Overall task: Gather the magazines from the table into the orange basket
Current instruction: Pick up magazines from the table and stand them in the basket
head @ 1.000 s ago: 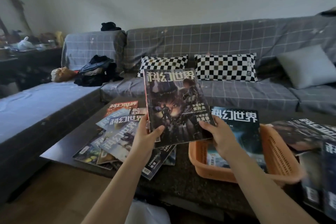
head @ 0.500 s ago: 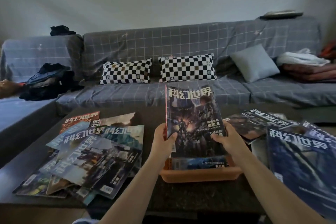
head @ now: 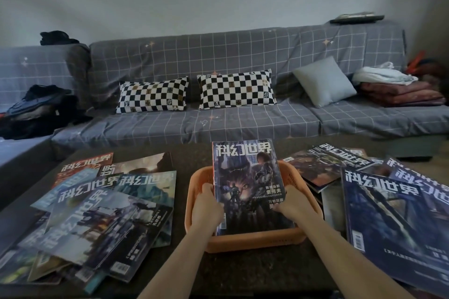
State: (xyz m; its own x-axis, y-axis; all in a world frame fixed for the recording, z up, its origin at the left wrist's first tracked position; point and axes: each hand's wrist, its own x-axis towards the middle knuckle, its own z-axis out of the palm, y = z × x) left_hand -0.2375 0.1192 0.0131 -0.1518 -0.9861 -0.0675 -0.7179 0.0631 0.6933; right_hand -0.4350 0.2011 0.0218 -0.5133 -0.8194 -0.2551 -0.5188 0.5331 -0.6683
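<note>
My left hand (head: pixel 206 209) and right hand (head: pixel 292 204) grip a glossy rectangular magazine (head: pixel 247 184) by its edges inside the perforated plastic orange basket (head: pixel 252 241).

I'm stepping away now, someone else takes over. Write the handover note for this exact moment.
Left hand and right hand: both grip the dark cat-cover magazine by its side edges, its lower end inside the orange plastic basket mid-table.
Done: at least one magazine seems to lie in the basket beneath it.
Left: release this one, then gather the fanned pile of magazines on the left and the dark blue pile on the right.
</note>
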